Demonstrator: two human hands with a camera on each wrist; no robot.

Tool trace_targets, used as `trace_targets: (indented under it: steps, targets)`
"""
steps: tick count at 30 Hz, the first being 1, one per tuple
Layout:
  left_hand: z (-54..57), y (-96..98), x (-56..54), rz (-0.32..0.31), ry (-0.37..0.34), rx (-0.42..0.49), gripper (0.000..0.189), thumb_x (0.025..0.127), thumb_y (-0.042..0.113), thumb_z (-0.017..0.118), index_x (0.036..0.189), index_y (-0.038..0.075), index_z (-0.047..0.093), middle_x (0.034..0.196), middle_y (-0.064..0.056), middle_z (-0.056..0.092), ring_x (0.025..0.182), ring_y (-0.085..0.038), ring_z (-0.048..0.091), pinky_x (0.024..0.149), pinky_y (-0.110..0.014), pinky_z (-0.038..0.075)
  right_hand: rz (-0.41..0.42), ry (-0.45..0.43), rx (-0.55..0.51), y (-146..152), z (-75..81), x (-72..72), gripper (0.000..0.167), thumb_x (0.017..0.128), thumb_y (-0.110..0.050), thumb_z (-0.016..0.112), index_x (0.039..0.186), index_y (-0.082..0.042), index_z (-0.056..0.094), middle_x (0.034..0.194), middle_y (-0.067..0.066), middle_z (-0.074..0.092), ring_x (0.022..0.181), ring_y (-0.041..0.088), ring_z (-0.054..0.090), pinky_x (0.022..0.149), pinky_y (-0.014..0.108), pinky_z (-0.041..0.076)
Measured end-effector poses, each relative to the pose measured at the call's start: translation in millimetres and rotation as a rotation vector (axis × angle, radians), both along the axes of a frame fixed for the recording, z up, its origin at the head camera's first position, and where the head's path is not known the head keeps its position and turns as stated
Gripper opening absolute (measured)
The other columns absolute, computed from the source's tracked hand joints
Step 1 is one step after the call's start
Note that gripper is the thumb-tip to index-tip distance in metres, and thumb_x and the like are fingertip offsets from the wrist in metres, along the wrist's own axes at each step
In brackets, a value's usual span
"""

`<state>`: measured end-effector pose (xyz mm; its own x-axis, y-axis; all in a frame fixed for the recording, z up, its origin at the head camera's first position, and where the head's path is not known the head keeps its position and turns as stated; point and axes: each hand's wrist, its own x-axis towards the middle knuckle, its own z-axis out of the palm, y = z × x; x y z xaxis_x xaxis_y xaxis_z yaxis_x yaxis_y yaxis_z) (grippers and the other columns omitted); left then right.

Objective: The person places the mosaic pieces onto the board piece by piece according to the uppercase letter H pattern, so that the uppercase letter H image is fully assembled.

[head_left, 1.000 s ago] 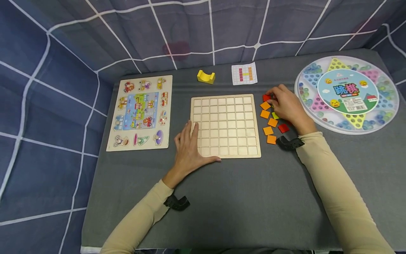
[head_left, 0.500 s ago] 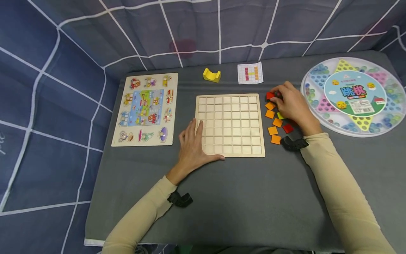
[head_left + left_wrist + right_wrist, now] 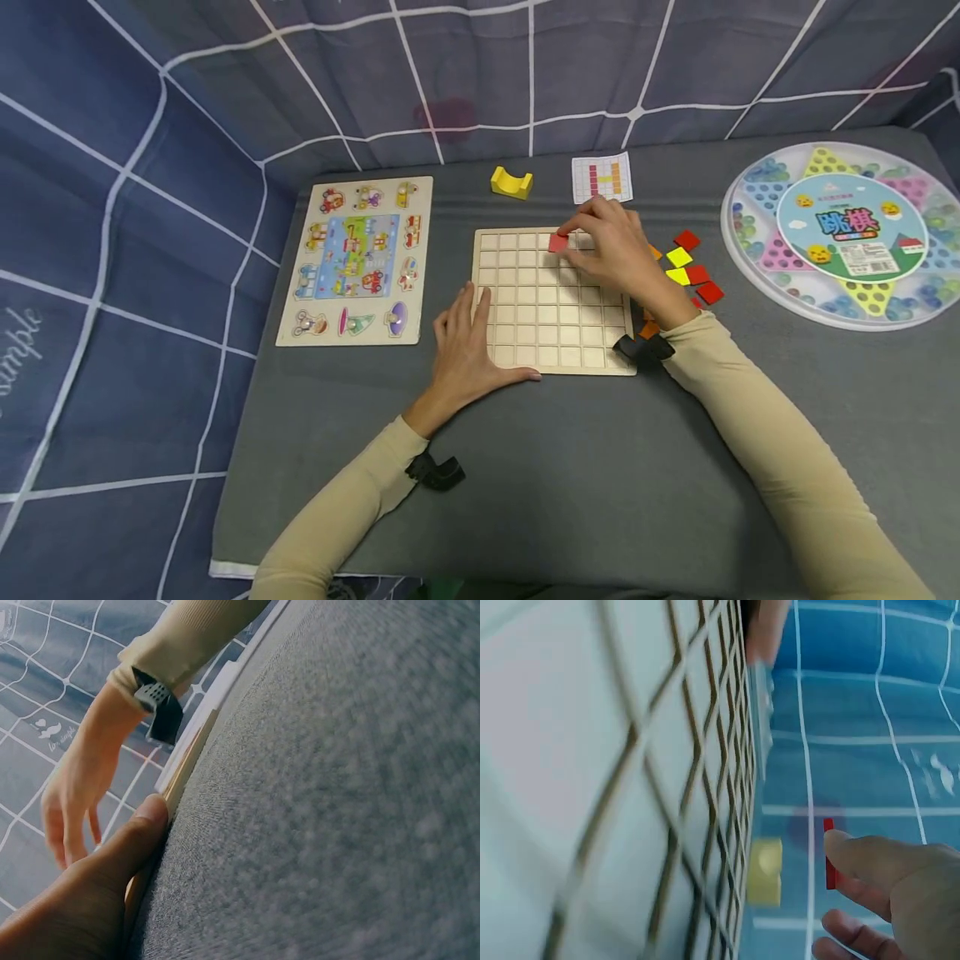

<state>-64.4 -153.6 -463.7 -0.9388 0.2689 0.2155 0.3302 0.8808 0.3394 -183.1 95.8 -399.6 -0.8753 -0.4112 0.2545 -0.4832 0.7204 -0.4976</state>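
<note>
In the head view, a pale wooden grid board [image 3: 528, 317] lies flat at the middle of the table. My right hand [image 3: 615, 250] pinches a red square tile [image 3: 557, 242] between thumb and fingertips, over the board's top row. The right wrist view shows that red tile [image 3: 829, 859] edge-on and raised off the grid. My left hand [image 3: 467, 354] rests at the board's lower left corner, fingers straight along the left side and thumb stretched along the front edge. Seen from the left wrist, the thumb [image 3: 139, 832] lies against the board's edge.
Loose red, yellow and orange tiles [image 3: 679, 257] lie right of the board, partly hidden by my right arm. Behind stand a yellow curved block [image 3: 512, 183] and a printed grid card [image 3: 602, 178]. A picture puzzle [image 3: 420, 300] lies left; a round Chinese checkers set [image 3: 847, 233] lies right.
My right hand has picked up the red tile from the pile and carried it left over the board's top row. The left hand stays on the board; the head view has shifted slightly.
</note>
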Motion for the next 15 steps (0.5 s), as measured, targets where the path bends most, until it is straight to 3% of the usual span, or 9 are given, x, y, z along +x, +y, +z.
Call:
trace_targets:
  steps: [6,15]
  targets:
    - [0.1,0.2,-0.4,0.012,-0.029,-0.025,0.14,0.05,0.083,0.074,0.155,0.006,0.024,0.16,-0.021,0.02,0.147,-0.032,0.022,0.104,-0.053,0.025,0.054,-0.065,-0.025,-29.5,-10.4,-8.2,0.025,0.085,-0.025,0.077,0.105,-0.01,0.073,0.118,0.013,0.055,0.111,0.033,0.046,0.098,0.055,0.031]
    - [1.3,-1.2,0.1,0.018,-0.047,-0.025,0.14,0.05,0.083,0.075,0.155,0.007,0.023,0.161,-0.02,0.018,0.148,-0.033,0.021,0.105,-0.053,0.023,0.069,-0.129,-0.007,-39.3,-22.3,-14.7,0.025,0.084,-0.027,0.077,0.104,-0.012,0.073,0.123,0.014,0.054,0.114,0.034,0.046,0.098,0.054,0.033]
